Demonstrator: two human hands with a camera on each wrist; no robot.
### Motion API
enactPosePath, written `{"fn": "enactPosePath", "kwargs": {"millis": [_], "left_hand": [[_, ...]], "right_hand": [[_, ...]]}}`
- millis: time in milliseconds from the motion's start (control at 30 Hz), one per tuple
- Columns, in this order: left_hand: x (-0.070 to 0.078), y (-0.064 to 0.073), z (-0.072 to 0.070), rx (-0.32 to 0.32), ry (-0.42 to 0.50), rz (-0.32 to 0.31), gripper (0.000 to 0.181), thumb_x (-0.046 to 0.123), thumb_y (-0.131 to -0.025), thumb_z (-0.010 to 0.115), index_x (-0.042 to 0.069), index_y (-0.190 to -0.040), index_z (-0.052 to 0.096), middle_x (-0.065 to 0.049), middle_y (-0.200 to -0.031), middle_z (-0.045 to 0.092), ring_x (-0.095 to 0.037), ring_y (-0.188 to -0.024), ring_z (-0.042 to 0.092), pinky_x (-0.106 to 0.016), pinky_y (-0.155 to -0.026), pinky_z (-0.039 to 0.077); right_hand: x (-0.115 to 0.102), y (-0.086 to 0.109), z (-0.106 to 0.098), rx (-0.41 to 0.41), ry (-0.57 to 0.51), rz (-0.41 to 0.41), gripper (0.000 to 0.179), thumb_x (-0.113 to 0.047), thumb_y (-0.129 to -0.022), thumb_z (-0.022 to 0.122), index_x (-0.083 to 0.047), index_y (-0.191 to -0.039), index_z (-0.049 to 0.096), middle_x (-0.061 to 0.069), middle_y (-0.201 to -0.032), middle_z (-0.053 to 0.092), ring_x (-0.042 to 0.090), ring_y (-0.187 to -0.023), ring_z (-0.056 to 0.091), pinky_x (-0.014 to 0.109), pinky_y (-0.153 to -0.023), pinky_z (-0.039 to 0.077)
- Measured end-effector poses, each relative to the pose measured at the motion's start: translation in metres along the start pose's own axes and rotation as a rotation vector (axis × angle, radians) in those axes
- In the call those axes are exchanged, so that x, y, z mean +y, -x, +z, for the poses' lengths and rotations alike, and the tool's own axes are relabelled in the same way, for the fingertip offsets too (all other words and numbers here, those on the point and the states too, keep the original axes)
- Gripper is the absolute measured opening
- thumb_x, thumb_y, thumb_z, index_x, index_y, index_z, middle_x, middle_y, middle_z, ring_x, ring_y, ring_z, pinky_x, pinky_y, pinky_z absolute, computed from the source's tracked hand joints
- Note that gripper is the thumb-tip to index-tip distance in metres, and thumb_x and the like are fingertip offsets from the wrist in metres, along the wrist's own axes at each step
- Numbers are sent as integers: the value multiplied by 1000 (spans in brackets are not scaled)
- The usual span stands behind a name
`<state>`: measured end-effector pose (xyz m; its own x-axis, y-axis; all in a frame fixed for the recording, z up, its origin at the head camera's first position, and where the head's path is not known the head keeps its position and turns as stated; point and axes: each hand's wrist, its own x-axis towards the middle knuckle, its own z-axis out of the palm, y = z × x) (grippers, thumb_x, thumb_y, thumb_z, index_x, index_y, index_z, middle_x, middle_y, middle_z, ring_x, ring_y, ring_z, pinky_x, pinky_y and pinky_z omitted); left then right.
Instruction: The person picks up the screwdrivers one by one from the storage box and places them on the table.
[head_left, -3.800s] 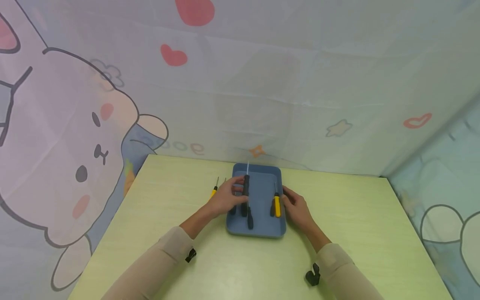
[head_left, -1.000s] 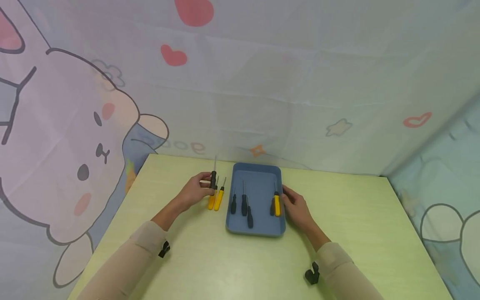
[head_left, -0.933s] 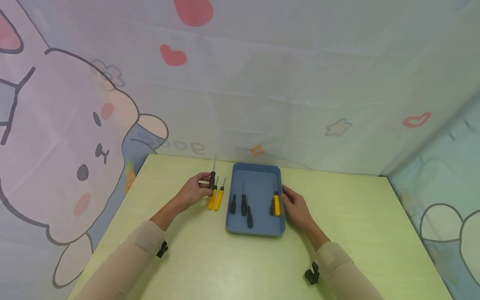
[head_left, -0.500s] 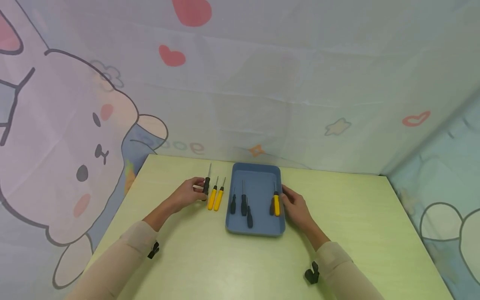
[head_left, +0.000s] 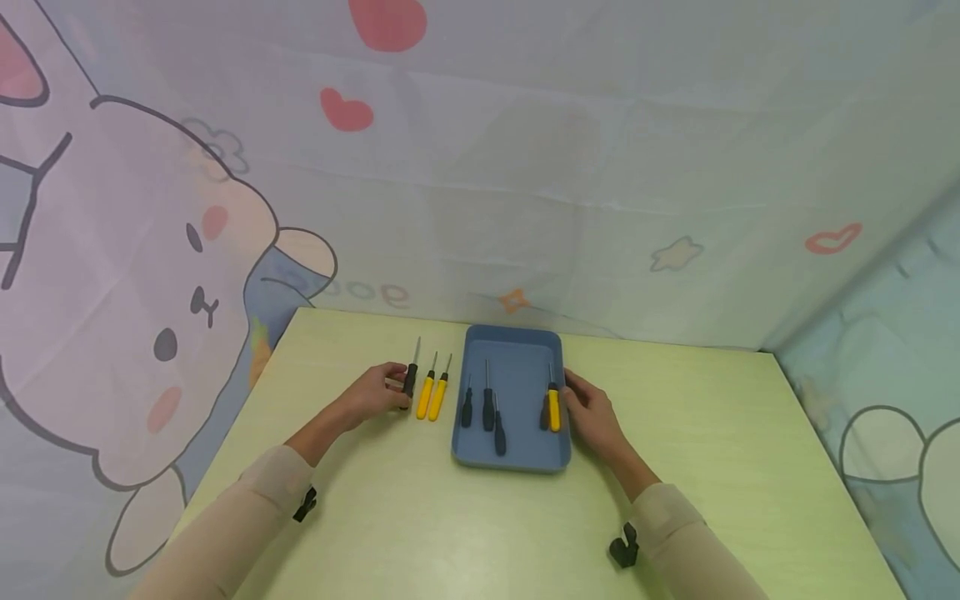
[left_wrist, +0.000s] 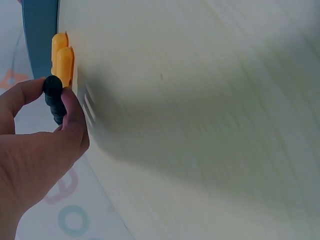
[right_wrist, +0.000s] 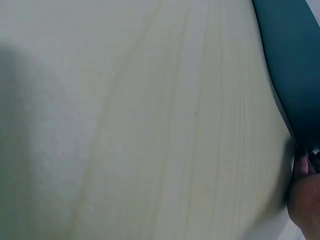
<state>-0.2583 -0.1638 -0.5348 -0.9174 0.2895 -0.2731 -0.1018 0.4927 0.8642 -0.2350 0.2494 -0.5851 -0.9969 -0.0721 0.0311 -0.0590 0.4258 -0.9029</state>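
Observation:
My left hand point(head_left: 375, 393) pinches the black handle of a screwdriver point(head_left: 408, 386) between thumb and fingers, low over the table. In the left wrist view, that handle's butt end point(left_wrist: 53, 85) shows between the fingertips. Just right of it, two yellow-handled screwdrivers point(head_left: 424, 398) lie side by side. My right hand point(head_left: 596, 417) grips the right edge of a blue tray point(head_left: 517, 461), thumb at the rim; its fingers are mostly hidden in the right wrist view. Inside the tray lie several black-handled screwdrivers point(head_left: 488, 417) and a yellow-handled one point(head_left: 554, 412).
The pale wooden table point(head_left: 465, 533) ends at the back against a printed cloth point(head_left: 600, 167). The tray stands near that back edge. Black clips point(head_left: 624, 547) hang at both sleeve cuffs.
My left hand has lifted the black screwdriver from above the tray, carried it left past the yellow ones and lowered it beside them. The right hand has stayed at the tray.

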Motion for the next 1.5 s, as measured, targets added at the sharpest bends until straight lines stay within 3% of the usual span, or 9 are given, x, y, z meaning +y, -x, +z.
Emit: {"fn": "enactPosePath", "kwargs": {"millis": [500,867,1133,1500], "left_hand": [[3,4,8,37,-107,-12,71,5,-94,74,-13,-154,40,-27,-142,56,-39,-125,61,-46,-98,56],[4,1,18,78,-279,33,72,1,-92,74,-14,-154,40,-24,-135,57,-28,-105,61,-33,-80,56],[2,0,22,115,-367,99,70,0,-92,74,-16,-152,41,-26,-133,57,-30,-106,61,-42,-90,56],[0,0,28,153,-414,124,71,2,-91,73,-18,-151,41,-28,-133,57,-33,-108,63,-48,-97,55]], "right_hand": [[2,-1,0,-3,1,-10,50,-20,-113,53,-1,-159,47,20,-157,52,36,-144,51,51,-120,39],[0,0,0,3,8,-19,49,-18,-113,52,1,-158,47,21,-158,51,38,-146,49,52,-120,38],[0,-1,-1,6,14,-22,49,-17,-112,53,1,-158,47,20,-157,52,37,-145,50,50,-119,40],[3,-2,-1,-9,-11,-9,50,-18,-113,52,0,-159,46,20,-158,50,37,-145,50,51,-120,40]]}}
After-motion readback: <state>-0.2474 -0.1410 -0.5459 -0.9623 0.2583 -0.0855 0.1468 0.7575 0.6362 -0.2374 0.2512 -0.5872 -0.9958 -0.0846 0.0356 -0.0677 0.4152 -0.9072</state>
